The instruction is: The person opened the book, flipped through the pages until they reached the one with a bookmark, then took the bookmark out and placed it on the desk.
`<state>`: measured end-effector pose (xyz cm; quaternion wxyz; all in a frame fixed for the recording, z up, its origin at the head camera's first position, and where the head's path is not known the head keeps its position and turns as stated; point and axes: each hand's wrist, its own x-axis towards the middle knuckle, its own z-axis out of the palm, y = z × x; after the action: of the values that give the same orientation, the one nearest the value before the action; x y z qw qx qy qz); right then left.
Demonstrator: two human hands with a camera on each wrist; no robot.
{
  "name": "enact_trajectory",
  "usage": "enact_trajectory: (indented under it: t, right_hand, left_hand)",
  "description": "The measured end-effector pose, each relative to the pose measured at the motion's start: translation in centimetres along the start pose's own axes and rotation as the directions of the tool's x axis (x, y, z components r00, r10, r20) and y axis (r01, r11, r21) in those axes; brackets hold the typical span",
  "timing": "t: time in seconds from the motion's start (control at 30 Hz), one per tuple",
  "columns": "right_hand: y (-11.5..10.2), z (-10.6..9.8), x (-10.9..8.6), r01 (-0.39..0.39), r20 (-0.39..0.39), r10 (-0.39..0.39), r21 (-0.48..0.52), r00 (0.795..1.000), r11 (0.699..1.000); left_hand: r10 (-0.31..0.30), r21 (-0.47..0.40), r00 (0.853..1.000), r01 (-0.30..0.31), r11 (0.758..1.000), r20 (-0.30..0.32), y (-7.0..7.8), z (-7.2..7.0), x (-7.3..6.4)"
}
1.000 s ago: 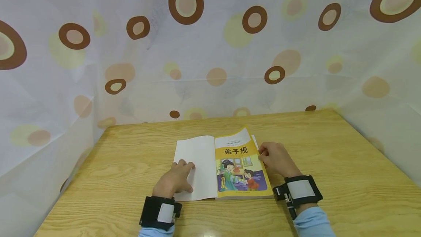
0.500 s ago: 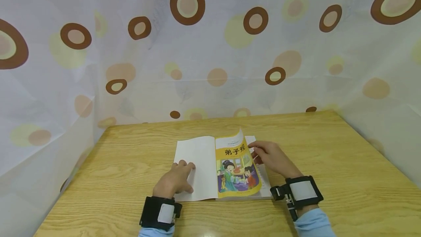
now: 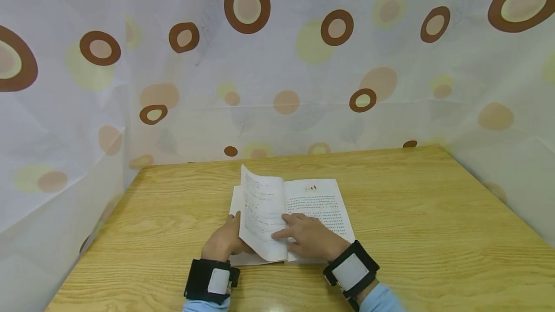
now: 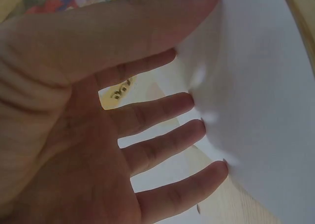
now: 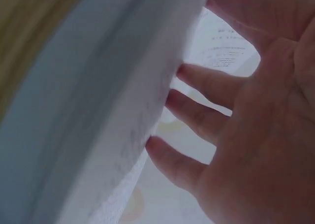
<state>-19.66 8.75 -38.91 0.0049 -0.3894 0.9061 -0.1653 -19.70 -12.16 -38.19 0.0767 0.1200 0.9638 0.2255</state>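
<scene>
A paperback book (image 3: 318,201) lies spread on the wooden table, its right page printed with small text and a little picture at the top. One printed leaf (image 3: 260,211) stands partly raised over the left side, its outer edge lifted. My left hand (image 3: 223,240) lies at the left of the book, partly covered by that leaf; in the left wrist view its fingers (image 4: 162,118) extend with their tips against white paper. My right hand (image 3: 314,240) is over the lower middle of the book, fingers spread. Its fingertips (image 5: 184,70) touch the paper in the right wrist view.
The wooden table (image 3: 433,215) extends on all sides of the book. A pale cloth (image 3: 286,61) with brown rings and soft dots hangs behind the table and along both sides.
My right hand has moved left from the right edge of the book to its middle. The yellow illustrated page has turned over leftward, exposing printed text. My left hand stays nearly in place.
</scene>
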Motion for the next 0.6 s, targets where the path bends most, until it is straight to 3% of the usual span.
enact_trajectory:
  t: [0.07,0.17,0.33,0.4,0.5,0.6]
  right_hand:
    - [-0.2,0.4,0.1,-0.013,-0.012,0.013,-0.069,1.0,0.998]
    - [-0.3,0.7,0.1,-0.032,-0.018,0.031,-0.087,0.999,0.996]
    - [-0.3,0.7,0.1,-0.038,-0.016,0.037,-0.08,0.999,0.996]
    - [-0.3,0.7,0.0,-0.041,-0.012,0.04,-0.079,0.999,0.996]
    - [-0.4,0.7,0.1,-0.052,-0.005,0.052,-0.073,0.999,0.996]
    - [-0.3,0.8,0.1,-0.065,0.0,0.065,-0.066,0.998,0.996]
  left_hand:
    - [-0.004,0.008,1.0,0.004,1.0,0.008,0.0,0.0,0.0]
    - [-0.022,0.035,1.0,0.022,0.999,0.015,0.1,-0.1,0.1]
    - [0.009,0.049,1.0,-0.01,0.999,0.024,-0.1,-0.3,0.1]
    - [0.052,0.06,0.999,-0.053,0.997,0.016,-0.3,-0.5,0.1]
    - [0.102,0.059,0.994,-0.099,0.993,-0.05,-0.7,-1.3,0.0]
    - [0.139,0.085,0.97,-0.125,0.989,-0.199,-0.6,-2.3,-0.1]
